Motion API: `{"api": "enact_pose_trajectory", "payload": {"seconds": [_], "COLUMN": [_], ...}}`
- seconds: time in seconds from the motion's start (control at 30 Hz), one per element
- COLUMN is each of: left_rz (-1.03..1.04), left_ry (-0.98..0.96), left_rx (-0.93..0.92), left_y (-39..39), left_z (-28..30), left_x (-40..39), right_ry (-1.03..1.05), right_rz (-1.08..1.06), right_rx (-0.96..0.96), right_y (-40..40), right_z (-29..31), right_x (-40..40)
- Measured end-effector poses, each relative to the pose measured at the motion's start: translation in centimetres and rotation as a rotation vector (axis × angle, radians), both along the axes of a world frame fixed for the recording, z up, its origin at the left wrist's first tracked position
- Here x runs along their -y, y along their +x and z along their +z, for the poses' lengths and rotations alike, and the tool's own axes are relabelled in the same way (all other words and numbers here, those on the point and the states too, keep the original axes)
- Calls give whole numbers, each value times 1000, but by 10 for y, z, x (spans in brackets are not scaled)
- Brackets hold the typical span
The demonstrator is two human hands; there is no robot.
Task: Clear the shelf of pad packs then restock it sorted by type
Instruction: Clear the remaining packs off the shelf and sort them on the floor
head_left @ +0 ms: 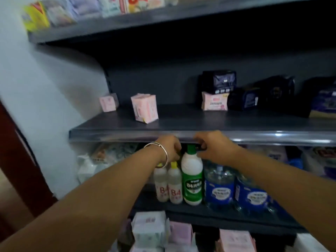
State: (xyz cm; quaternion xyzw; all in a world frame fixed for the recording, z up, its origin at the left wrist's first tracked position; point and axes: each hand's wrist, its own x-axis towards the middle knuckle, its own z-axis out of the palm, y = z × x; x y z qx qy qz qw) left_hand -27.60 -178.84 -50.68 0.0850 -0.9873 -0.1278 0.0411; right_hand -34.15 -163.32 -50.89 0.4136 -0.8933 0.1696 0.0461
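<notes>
The dark middle shelf (109,135) holds two small pink pad packs (108,102) (145,108) at the left. Further right, a black pack (219,81) is stacked on a pink pack (214,103), with more dark packs (243,99) (276,91) beside it. Just under the shelf's front edge, my left hand (169,148), with a bangle on the wrist, and my right hand (212,146) both curl round a small dark pack (200,148). That pack is mostly hidden behind a bottle's green cap.
Below the hands stand a green-and-white bottle (192,179), two pale bottles (161,186) and blue jugs (220,188). Several pastel packs (151,230) fill the bottom level, and more packs (60,13) line the top shelf. A white wall (45,88) bounds the left.
</notes>
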Motion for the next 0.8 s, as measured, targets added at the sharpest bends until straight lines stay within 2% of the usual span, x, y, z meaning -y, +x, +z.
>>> {"api": "enact_pose_trajectory", "payload": {"seconds": [0.13,0.33,0.6,0.73,0.8], "left_rz": [60,186,332,428,470], "left_ry": [50,106,39,-131,-156], "left_rx": [-148,-242,-277,-255,-256], "left_y": [-1,-21,-76,-108,-121], "left_z": [42,63,60,53,50], "left_x": [58,146,258,304,324], "right_ry": [-79,-138,-274,-390,-456], "right_rz": [2,-40,-196,-238,-243], "right_rx": [-45,3,273,366,367], "right_y": [-10,-38,-86,-111,-120], "right_z": [41,66,58,45,43], "right_x": [57,138,227,262,276]}}
